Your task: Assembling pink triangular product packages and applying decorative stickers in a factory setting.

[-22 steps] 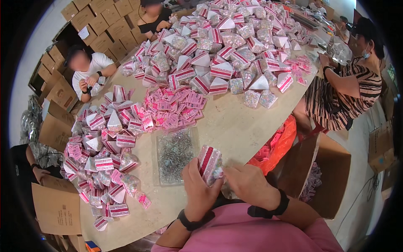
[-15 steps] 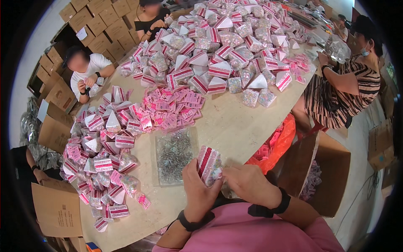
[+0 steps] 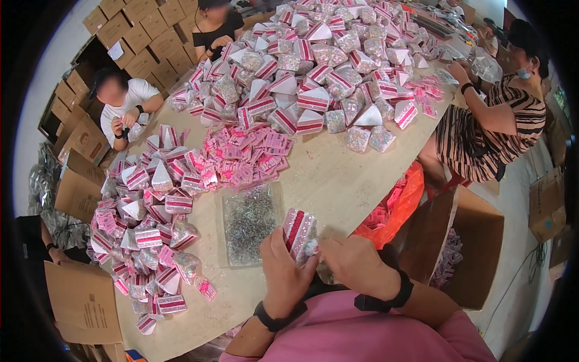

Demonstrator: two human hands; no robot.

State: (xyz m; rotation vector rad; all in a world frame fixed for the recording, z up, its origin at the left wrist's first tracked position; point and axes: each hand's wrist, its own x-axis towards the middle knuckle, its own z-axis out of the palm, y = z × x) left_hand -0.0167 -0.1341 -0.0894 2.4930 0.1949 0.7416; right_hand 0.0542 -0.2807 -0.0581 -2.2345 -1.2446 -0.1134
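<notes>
My left hand (image 3: 285,274) is closed around a glittery cake-slice-shaped ornament (image 3: 300,234) with white and dark pink stripes, tilted above the table's near edge. Against its lower right side, my right hand (image 3: 359,262) is pinched closed; whatever lies between those fingertips is hidden. Just beyond my left hand lies a clear shallow tray (image 3: 280,202) of many tiny shiny silver pieces. Pink printed tags (image 3: 244,151) are heaped past the tray. To the left spreads a pile of similar cake-slice ornaments (image 3: 148,237), some with pink tags among them.
A much larger ornament heap (image 3: 313,99) covers the table's (image 3: 329,175) far part. At right are an orange-red bag (image 3: 405,202) of pink tags and an open carton (image 3: 479,247). Another carton (image 3: 81,301) stands at lower left. Several people sit or stand around the table.
My hands and the ornament stay almost in place. At the right, the co-worker in the striped top has shifted their hands slightly, beside a clear plastic bag.
</notes>
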